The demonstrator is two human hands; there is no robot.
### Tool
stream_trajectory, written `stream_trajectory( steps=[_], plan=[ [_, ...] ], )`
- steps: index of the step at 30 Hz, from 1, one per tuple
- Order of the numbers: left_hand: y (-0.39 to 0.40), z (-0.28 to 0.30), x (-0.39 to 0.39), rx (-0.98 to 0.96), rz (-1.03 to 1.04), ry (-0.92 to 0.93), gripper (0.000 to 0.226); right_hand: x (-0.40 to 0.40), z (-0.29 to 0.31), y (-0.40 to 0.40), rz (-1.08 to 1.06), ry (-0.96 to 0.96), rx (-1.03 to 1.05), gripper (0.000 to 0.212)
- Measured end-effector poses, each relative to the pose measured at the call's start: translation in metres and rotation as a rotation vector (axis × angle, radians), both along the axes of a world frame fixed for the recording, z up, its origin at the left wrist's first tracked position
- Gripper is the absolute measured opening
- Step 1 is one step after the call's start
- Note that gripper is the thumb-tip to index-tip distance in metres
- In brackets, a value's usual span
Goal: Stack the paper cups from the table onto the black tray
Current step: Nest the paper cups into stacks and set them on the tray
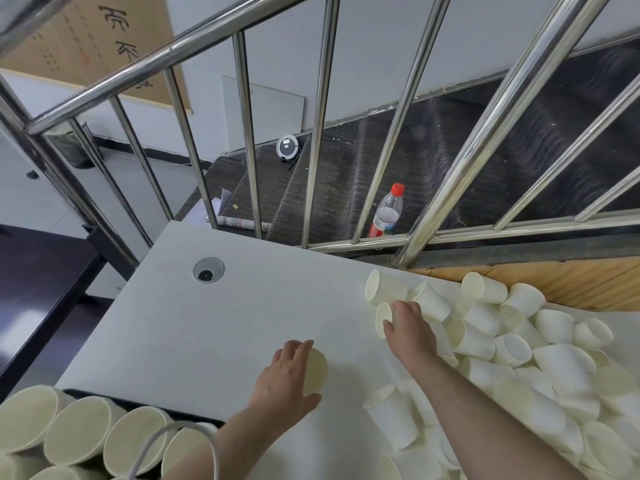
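1. Several stacked paper cups [79, 434] lie nearest, rims toward the camera, on the black tray [145, 407] at lower left.
2. The left hand [287, 375] curls its fingers [298, 351] round one cup [317, 370] on the white tabletop [214, 334].
3. Farther right, the right hand [408, 327] grips another cup [383, 318] at the edge of the loose pile [536, 351].
4. Beyond the railing [318, 116] stands a bottle [388, 211].
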State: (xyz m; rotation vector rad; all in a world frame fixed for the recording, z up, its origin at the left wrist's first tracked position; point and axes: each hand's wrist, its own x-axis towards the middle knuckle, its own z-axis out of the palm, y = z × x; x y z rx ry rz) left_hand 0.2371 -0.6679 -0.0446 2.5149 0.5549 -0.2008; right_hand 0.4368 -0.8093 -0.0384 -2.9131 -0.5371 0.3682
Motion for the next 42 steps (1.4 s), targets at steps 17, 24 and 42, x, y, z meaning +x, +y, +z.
stream_trajectory(
  steps=[17,24,42],
  plan=[
    [-0.001,0.000,0.002,-0.012,0.029,0.009,0.082,-0.044,0.000,0.001,0.029,0.285,0.348,0.046],
    [-0.001,0.000,-0.002,-0.009,0.008,-0.006,0.083,-0.063,0.008,-0.004,0.226,0.191,0.061,0.058],
    [-0.014,0.017,-0.013,-0.015,-0.005,-0.088,0.075,-0.110,0.028,-0.009,0.396,0.080,0.094,0.069]
  ],
)
